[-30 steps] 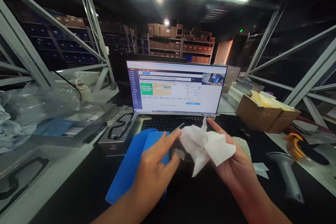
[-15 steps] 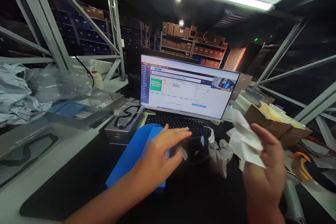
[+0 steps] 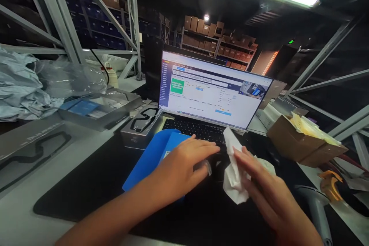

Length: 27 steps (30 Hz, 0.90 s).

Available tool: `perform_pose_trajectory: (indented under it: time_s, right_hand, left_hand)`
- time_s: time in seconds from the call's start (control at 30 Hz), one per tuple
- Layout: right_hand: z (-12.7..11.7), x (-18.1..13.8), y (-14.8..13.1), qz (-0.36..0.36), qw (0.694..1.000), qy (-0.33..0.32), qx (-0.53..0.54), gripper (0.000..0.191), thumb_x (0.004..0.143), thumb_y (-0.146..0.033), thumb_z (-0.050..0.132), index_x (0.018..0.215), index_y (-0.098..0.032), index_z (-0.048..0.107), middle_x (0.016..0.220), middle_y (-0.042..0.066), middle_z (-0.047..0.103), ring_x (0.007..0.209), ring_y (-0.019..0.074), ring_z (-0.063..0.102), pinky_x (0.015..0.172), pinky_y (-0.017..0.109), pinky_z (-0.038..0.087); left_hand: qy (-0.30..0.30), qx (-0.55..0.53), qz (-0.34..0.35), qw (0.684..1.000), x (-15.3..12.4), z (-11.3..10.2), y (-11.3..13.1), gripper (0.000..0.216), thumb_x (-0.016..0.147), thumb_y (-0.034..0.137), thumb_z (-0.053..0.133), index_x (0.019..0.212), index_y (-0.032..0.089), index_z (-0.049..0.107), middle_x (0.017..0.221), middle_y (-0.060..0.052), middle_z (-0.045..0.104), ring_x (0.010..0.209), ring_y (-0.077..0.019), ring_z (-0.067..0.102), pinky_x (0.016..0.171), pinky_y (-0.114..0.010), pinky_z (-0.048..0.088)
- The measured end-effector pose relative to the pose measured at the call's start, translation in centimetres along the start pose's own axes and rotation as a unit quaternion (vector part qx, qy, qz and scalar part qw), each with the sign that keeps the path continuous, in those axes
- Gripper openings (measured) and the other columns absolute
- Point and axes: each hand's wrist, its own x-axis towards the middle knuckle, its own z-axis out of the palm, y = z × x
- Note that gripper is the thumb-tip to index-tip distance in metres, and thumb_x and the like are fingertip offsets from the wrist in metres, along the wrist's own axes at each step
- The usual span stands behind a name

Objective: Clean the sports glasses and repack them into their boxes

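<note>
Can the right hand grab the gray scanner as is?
Probably not cleanly: the right hand holds a white tissue. Otherwise the way looks free; the gray scanner lies beside the forearm.

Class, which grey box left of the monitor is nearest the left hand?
The closed box beside the blue bin; the open box and the closed left-edge box lie farther from the left hand.
</note>
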Motion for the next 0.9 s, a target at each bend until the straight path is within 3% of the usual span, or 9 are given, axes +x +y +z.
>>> perform_pose_trajectory:
  time_s: [0.07, 0.13, 0.2, 0.3, 0.47, 0.6, 0.8, 0.9]
  right_hand:
    - [0.2, 0.6, 0.8, -0.036, 0.999, 0.031, -0.023, 0.044, 0.088, -0.018, 0.071, 0.128, -0.035, 0.066, 0.131, 0.001, 0.068, 0.126, 0.0243, 0.06, 0.108, 0.037, 0.047]
    - [0.6, 1.4, 1.2, -0.05, 0.997, 0.048, -0.023, 0.021, 0.083, -0.021, 0.078, 0.1, -0.03, 0.07, 0.11, 0.001, 0.074, 0.1, 0.0206, 0.069, 0.086, 0.029, 0.054]
    - [1.1, 2.1, 1.3, -0.05, 0.998, 0.031, -0.02, 0.014, 0.086, -0.024, 0.075, 0.082, -0.025, 0.061, 0.095, 0.0, 0.073, 0.082, 0.0163, 0.067, 0.071, 0.026, 0.051]
    - [1.7, 2.4, 0.8, -0.039, 0.999, -0.006, -0.033, 0.018, 0.093, -0.026, 0.066, 0.078, -0.023, 0.055, 0.079, -0.001, 0.065, 0.069, 0.0126, 0.059, 0.064, 0.024, 0.045]
    - [3.5, 2.0, 0.3, -0.014, 0.999, 0.018, -0.045, 0.033, 0.086, -0.037, 0.074, 0.071, -0.022, 0.049, 0.062, -0.006, 0.051, 0.054, 0.0093, 0.044, 0.051, 0.023, 0.032]
    - [4.6, 2.3, 0.5, 0.015, 0.998, 0.043, -0.035, 0.039, 0.085, -0.027, 0.074, 0.064, -0.021, 0.042, 0.056, -0.008, 0.046, 0.049, 0.0073, 0.039, 0.048, 0.022, 0.029]
    - [1.6, 2.6, 1.6, 0.02, 0.993, -0.106, 0.045, 0.034, 0.086, -0.02, 0.071, 0.065, -0.021, 0.045, 0.063, -0.006, 0.055, 0.058, 0.0084, 0.05, 0.055, 0.02, 0.037]
    - [1.2, 2.6, 1.6, 0.01, 0.993, -0.11, 0.05, 0.04, 0.087, -0.025, 0.071, 0.061, -0.021, 0.041, 0.059, -0.006, 0.052, 0.055, 0.0086, 0.047, 0.053, 0.02, 0.035]
  left_hand:
    - [-0.006, -0.005, 0.017, 1.0, 0.0, 0.1, 0.0, 0.048, 0.084, 0.005, 0.056, 0.126, 0.026, 0.065, 0.127, -0.001, 0.071, 0.12, -0.0198, 0.065, 0.12, -0.047, 0.036]
    - [-0.006, -0.013, 0.029, 0.999, 0.0, 0.3, 0.0, 0.044, 0.084, 0.007, 0.058, 0.122, 0.027, 0.067, 0.124, -0.001, 0.072, 0.117, -0.0197, 0.067, 0.118, -0.044, 0.039]
    - [-0.002, -0.014, 0.036, 0.999, 0.0, 0.3, -0.1, 0.041, 0.084, 0.007, 0.058, 0.119, 0.026, 0.068, 0.12, -0.001, 0.074, 0.113, -0.0196, 0.069, 0.117, -0.042, 0.042]
    - [0.006, 0.006, 0.053, 0.999, 0.0, 0.3, -0.3, 0.041, 0.082, 0.005, 0.057, 0.117, 0.023, 0.069, 0.117, -0.003, 0.074, 0.11, -0.0186, 0.069, 0.118, -0.043, 0.041]
    - [0.012, 0.072, 0.097, 0.993, 0.0, 0.4, -0.5, 0.038, 0.084, 0.006, 0.059, 0.119, 0.017, 0.068, 0.114, -0.006, 0.075, 0.107, -0.0206, 0.07, 0.109, -0.044, 0.05]
    - [0.029, 0.13, 0.148, 0.98, 0.1, 0.5, -0.9, 0.034, 0.085, 0.002, 0.058, 0.116, 0.012, 0.068, 0.115, -0.01, 0.074, 0.106, -0.0218, 0.071, 0.107, -0.046, 0.052]
    - [-0.009, 0.092, 0.129, 0.987, 0.3, -0.8, -1.2, 0.032, 0.087, 0.007, 0.065, 0.117, 0.015, 0.069, 0.119, -0.008, 0.073, 0.109, -0.0186, 0.069, 0.112, -0.039, 0.048]
    - [-0.013, 0.095, 0.124, 0.988, 0.2, -0.7, -0.9, 0.029, 0.087, 0.009, 0.066, 0.115, 0.015, 0.069, 0.116, -0.007, 0.074, 0.103, -0.0192, 0.071, 0.109, -0.04, 0.05]
